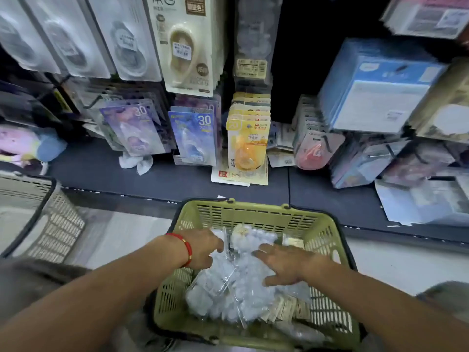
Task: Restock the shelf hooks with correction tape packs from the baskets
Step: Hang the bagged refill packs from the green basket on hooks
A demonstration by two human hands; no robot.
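Both hands are down in the green basket (256,214). Left hand (203,247) curls into the crinkly clear bags (236,283) of packs, gripping 1 edge. Right hand (284,265) lies flat on top, fingers straight. Slotted plastic walls close in on all sides. Beyond the rim, a dark shelf (101,171) with carded packs (247,146) hanging just above it.

Both forearms are bare, with no sleeves reaching the wrists. A thin red cord bracelet with small gold beads (187,246) circles the left wrist. The right wrist wears nothing.
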